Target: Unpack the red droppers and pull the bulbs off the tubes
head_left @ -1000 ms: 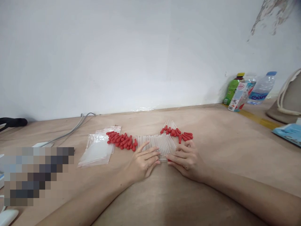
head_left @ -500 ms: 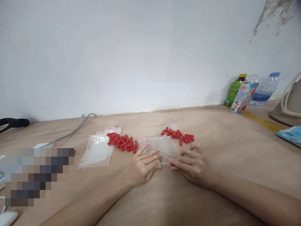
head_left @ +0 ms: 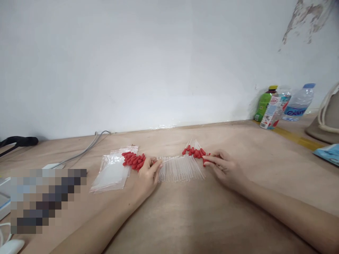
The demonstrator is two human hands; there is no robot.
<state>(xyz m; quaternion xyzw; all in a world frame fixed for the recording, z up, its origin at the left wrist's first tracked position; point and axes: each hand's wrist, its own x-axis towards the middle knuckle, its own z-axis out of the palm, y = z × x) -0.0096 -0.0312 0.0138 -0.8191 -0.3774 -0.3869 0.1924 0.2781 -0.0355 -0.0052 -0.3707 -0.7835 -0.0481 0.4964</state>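
Observation:
Clear thin tubes (head_left: 180,168) lie side by side in a row on the wooden table. My left hand (head_left: 148,173) is at the row's left end, thumb and fingers pinched on what looks like one thin clear tube. Beside it is a heap of red rubber bulbs (head_left: 134,161), partly covered by the fingers. My right hand (head_left: 227,169) pinches a red rubber bulb (head_left: 205,161) right of the row; its fingers hide others there. Behind the row, droppers (head_left: 195,144) fan out, their clear stems pointing to the wall and red bulbs toward me.
Clear zip bags (head_left: 111,173) lie left of the bulbs. A grey cable (head_left: 84,148) runs along the left. At the back right stand a green bottle (head_left: 262,106), a carton (head_left: 274,111) and a water bottle (head_left: 299,104). A blue packet (head_left: 328,153) lies at the right edge.
My hands have moved apart from the tube with a red end between them at the row's near edge. The left went up and left, the right up and right to the bulbs.

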